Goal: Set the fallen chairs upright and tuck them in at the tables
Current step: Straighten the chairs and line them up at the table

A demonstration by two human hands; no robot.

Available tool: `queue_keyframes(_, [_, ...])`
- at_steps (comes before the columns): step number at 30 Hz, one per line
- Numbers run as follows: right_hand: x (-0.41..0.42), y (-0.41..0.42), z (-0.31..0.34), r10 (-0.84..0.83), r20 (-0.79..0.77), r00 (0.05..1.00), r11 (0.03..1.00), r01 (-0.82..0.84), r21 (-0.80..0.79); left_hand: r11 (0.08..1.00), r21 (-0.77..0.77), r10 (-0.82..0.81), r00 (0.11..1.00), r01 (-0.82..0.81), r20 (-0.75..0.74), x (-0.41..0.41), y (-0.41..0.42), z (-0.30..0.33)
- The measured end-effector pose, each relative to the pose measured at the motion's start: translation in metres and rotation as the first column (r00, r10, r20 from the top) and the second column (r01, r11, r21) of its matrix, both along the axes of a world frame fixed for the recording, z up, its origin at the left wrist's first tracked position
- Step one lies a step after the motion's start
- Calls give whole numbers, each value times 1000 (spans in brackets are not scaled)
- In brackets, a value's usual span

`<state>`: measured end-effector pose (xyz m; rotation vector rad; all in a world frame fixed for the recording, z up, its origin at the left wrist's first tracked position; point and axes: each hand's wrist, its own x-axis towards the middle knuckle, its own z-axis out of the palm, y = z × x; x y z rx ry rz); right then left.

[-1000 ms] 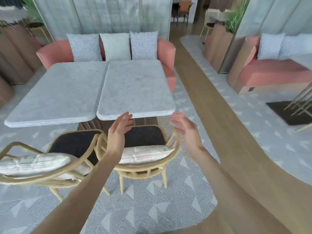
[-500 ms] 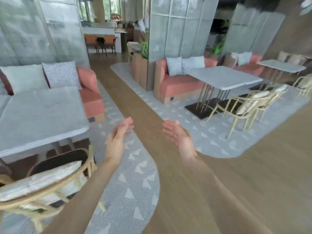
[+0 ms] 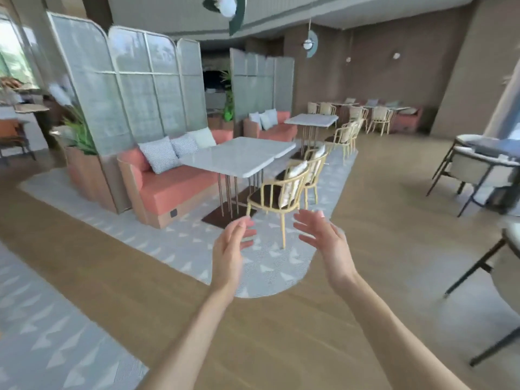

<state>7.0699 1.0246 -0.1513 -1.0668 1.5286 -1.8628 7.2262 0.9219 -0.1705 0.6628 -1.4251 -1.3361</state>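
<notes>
Hands are raised in front, apart from each other and holding nothing: the left hand and the right hand both have loose, straight fingers. Beyond them a rattan chair stands upright on the grey rug, at the near edge of a marble table. A second chair stands just behind it.

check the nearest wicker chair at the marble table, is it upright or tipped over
Upright: the nearest wicker chair stands with its legs on the rug, dark seat level, beside the marble table.
</notes>
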Motion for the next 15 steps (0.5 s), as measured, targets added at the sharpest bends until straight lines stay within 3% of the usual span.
queue_keyframes(7, [-179, -48, 17, -197, 35, 980, 978, 199, -58, 972, -21, -233, 972, 234, 22, -203, -71, 24])
queue_keyframes(15, [-371, -138, -20, -215, 53, 975, 973, 218, -71, 977, 4, -213, 977, 213, 30, -383, -175, -8])
